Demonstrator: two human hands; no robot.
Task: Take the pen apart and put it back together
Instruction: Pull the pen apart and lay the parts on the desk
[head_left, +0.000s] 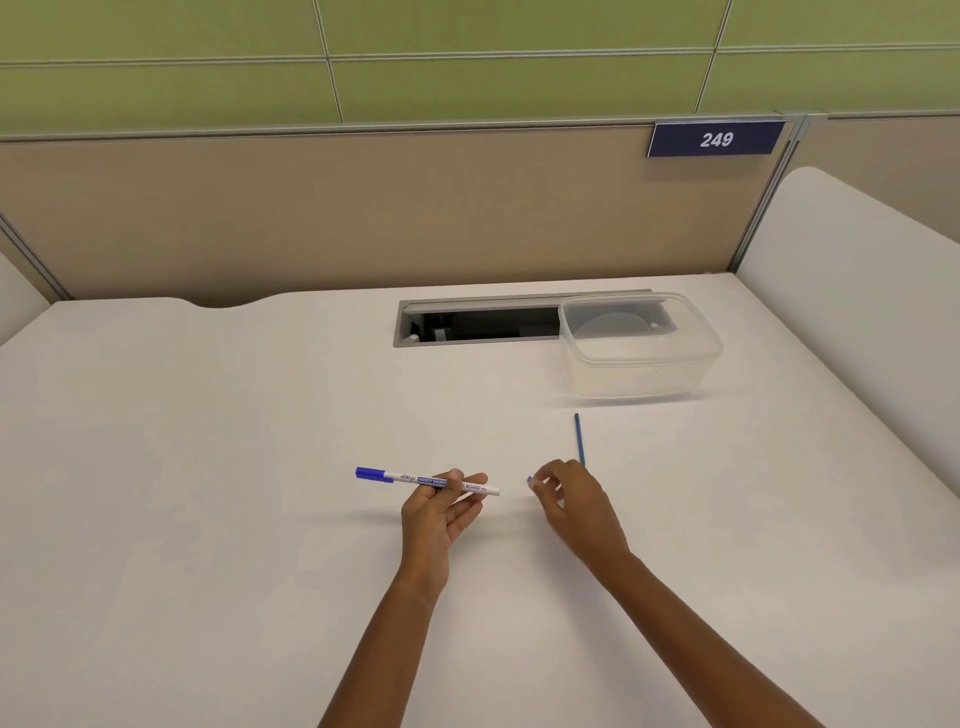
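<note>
White surface (208, 467) of a cubicle desk, with a beige partition behind it, carries everything. The fingers (475, 478) of the left hand (434, 519) grasp the whiteboard marker (415, 477) around the middle of its barrel. It is held level, with the blue cap (374, 474) pointing away to the left and the white end toward the right hand (574, 501). That hand pinches a small blue piece (530, 479) at its fingertips, probably the end plug, near the white end but apart from it. Just beyond the right hand a thin blue rod (578, 436), seemingly the ink core, lies alone on the surface. Farther beyond are a clear plastic container (641, 358) and an open cable slot (478, 325).

I judge the main danger to be the order of steps: if the plug goes in now, the rod is left outside and the marker is closed empty. The plug is also tiny and the pinch looks light, so it may slip and roll away. The rod is round, and a brush of the wrist could send it toward the slot.
</note>
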